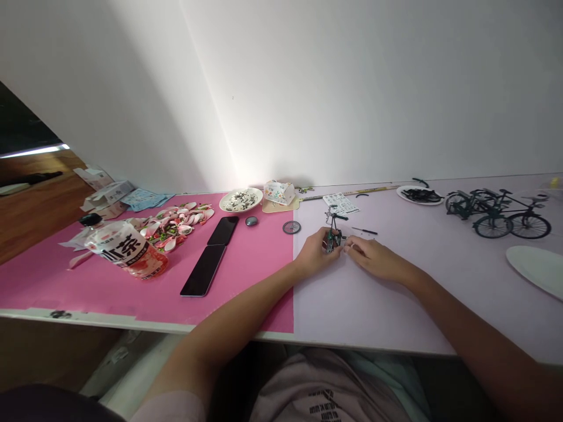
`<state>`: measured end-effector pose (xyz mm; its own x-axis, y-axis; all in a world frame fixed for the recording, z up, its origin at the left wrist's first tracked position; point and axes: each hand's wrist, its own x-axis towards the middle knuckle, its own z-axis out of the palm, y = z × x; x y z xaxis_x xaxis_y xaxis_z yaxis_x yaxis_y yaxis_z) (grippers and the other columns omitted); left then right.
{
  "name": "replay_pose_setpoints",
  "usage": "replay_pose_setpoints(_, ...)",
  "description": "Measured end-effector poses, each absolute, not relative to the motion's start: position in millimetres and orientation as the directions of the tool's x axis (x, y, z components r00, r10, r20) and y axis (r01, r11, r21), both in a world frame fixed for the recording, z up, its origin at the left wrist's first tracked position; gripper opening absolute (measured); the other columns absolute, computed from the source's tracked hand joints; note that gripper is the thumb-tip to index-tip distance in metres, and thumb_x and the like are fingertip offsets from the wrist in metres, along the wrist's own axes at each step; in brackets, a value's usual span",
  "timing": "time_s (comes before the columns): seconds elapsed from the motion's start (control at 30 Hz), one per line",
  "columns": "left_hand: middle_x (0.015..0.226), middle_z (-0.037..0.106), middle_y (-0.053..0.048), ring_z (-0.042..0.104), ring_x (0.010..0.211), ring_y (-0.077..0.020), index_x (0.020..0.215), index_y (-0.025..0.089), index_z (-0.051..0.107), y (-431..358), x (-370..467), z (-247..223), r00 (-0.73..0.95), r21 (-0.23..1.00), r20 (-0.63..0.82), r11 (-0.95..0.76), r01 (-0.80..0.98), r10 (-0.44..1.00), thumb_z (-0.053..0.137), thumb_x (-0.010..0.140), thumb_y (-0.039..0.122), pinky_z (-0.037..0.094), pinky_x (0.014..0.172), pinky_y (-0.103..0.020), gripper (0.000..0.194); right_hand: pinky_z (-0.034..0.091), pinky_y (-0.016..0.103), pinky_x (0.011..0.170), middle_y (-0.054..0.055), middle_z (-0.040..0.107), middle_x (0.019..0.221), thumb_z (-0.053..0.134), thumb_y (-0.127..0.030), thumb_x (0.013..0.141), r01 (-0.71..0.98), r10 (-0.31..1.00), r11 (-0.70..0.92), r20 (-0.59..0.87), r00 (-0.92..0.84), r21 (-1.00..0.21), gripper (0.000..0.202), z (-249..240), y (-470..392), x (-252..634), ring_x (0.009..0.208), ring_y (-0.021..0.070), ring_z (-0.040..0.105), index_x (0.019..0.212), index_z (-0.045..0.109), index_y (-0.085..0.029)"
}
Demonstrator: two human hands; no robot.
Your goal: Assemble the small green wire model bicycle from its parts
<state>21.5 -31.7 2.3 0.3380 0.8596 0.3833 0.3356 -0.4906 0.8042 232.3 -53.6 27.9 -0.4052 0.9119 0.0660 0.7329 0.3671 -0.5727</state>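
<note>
A small dark green model bicycle frame (333,221) stands upright at the middle of the table, with my left hand (317,253) closed round its lower part. My right hand (369,257) is just to the right, its thumb and fingers pinched together by the frame's lower side; what they hold is too small to make out. A loose black spoked wheel (291,227) lies to the left of the frame. Behind my right hand is a thin dark screwdriver (365,231).
Finished model bicycles (512,220) stand at the right, near a plate of black parts (420,195) and a white plate (539,266). Leftward are a folding phone (203,271), a drink bottle (127,249), a bowl (241,200) and pink-and-white pieces (176,225).
</note>
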Motion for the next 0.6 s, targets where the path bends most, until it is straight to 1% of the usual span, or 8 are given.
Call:
replay_pose_setpoints(0.07, 0.091, 0.071, -0.001, 0.062, 0.076, -0.0116, 0.119, 0.018, 0.059, -32.1, 21.5, 2.9, 0.339, 0.802, 0.391, -0.497, 0.33, 0.856, 0.071, 0.084, 0.029, 0.05, 0.074, -0.026, 0.038, 0.045, 0.033, 0.073, 0.005, 0.075, 0.094, 0.041, -0.046, 0.105, 0.728, 0.912, 0.371, 0.078, -0.403, -0.576, 0.03, 26.8, -53.0, 232.8, 0.081, 0.024, 0.066, 0.105, 0.063, -0.026)
replay_pose_setpoints(0.27, 0.093, 0.071, -0.002, 0.063, 0.078, -0.0121, 0.118, 0.019, 0.059, -33.1, 21.5, 4.3, 0.354, 0.795, 0.397, -0.51, 0.328, 0.847, 0.071, 0.084, 0.028, 0.051, 0.075, -0.027, 0.037, 0.042, 0.032, 0.068, 0.004, 0.069, 0.082, 0.038, -0.047, 0.105, 0.722, 0.906, 0.382, 0.08, -0.416, -0.577, 0.036, 26.9, -53.2, 230.4, 0.073, 0.022, 0.061, 0.085, 0.056, -0.025)
replay_pose_setpoints(0.4, 0.092, 0.072, -0.002, 0.063, 0.078, -0.0124, 0.118, 0.019, 0.059, -31.7, 22.0, 2.6, 0.348, 0.795, 0.398, -0.509, 0.331, 0.849, 0.072, 0.084, 0.029, 0.05, 0.075, -0.027, 0.038, 0.042, 0.033, 0.069, 0.003, 0.068, 0.079, 0.038, -0.049, 0.105, 0.719, 0.907, 0.387, 0.095, -0.411, -0.577, 0.038, 25.7, -52.0, 230.1, 0.073, 0.0219, 0.061, 0.081, 0.055, -0.024)
replay_pose_setpoints(0.5, 0.092, 0.072, -0.002, 0.063, 0.077, -0.0123, 0.119, 0.019, 0.059, -30.5, 22.5, 0.7, 0.338, 0.803, 0.392, -0.497, 0.329, 0.856, 0.072, 0.084, 0.03, 0.05, 0.074, -0.027, 0.038, 0.043, 0.033, 0.07, 0.004, 0.069, 0.08, 0.038, -0.051, 0.104, 0.706, 0.909, 0.382, 0.104, -0.404, -0.597, 0.039, 25.1, -51.2, 230.7, 0.075, 0.0225, 0.062, 0.088, 0.061, -0.025)
replay_pose_setpoints(0.6, 0.093, 0.072, -0.002, 0.063, 0.077, -0.0122, 0.118, 0.019, 0.059, -30.4, 22.9, 0.6, 0.324, 0.8, 0.407, -0.504, 0.324, 0.854, 0.072, 0.085, 0.032, 0.05, 0.073, -0.027, 0.038, 0.044, 0.033, 0.068, 0.002, 0.067, 0.075, 0.034, -0.056, 0.105, 0.694, 0.922, 0.337, 0.073, -0.38, -0.636, 0.042, 27.1, -52.4, 230.2, 0.068, 0.0216, 0.06, 0.097, 0.062, -0.025)
